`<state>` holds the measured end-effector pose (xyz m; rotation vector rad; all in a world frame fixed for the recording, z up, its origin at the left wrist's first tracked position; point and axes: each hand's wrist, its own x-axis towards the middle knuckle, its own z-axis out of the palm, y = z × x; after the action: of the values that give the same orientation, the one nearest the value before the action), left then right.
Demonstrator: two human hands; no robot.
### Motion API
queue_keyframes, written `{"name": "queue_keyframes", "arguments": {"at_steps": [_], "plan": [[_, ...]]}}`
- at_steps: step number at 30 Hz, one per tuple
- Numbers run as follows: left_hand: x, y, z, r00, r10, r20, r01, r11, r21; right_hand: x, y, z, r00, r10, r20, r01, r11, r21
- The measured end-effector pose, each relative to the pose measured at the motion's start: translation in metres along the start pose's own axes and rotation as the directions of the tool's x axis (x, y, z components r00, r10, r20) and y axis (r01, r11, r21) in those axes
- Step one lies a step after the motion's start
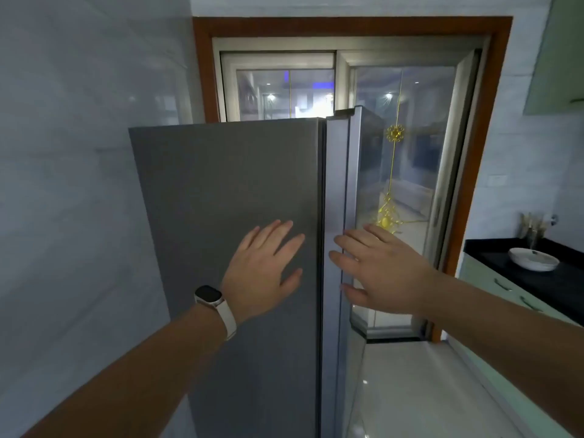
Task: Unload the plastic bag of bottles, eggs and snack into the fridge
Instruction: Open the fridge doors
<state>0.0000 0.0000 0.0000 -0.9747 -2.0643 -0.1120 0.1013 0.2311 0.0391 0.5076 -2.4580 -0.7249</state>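
Note:
A tall grey two-door fridge (pixel 227 191) fills the middle of the head view. My left hand (pixel 264 270), with a watch on its wrist, lies flat with spread fingers on the left door. My right hand (pixel 382 270) rests flat with its fingers apart on the right door (pixel 338 184), which sits at a slight angle beside the left one along a narrow seam. Neither hand holds anything. The plastic bag, bottles, eggs and snack are out of sight, and the fridge interior is hidden.
A pale wall (pixel 79 153) stands close on the left. Behind the fridge is a glass sliding door (pixel 410 153) in a brown frame. At the right, a black counter (pixel 537 279) carries a white bowl (pixel 534 259). White floor (pixel 410 390) lies to the lower right.

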Motion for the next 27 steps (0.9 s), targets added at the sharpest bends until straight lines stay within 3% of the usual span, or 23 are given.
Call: {"name": "queue_keyframes", "arguments": {"at_steps": [7, 13, 22, 27], "plan": [[0.039, 0.003, 0.040, 0.979, -0.141, -0.149, 0.130, 0.988, -0.082, 0.033, 0.024, 0.024, 0.992, -0.081, -0.100, 0.076, 0.996, -0.049], [0.062, -0.011, 0.068, 0.950, -0.098, -0.297, 0.060, 0.989, -0.135, 0.052, 0.022, 0.024, 0.966, -0.121, -0.228, 0.108, 0.992, -0.068], [0.091, -0.017, 0.107, 0.907, -0.050, -0.418, -0.030, 0.983, -0.182, 0.072, 0.033, 0.032, 0.992, -0.095, -0.082, 0.079, 0.981, -0.177], [0.097, -0.020, 0.126, 0.844, -0.025, -0.536, -0.071, 0.985, -0.158, 0.073, 0.027, 0.047, 0.991, -0.092, -0.101, 0.068, 0.972, -0.224]]}}
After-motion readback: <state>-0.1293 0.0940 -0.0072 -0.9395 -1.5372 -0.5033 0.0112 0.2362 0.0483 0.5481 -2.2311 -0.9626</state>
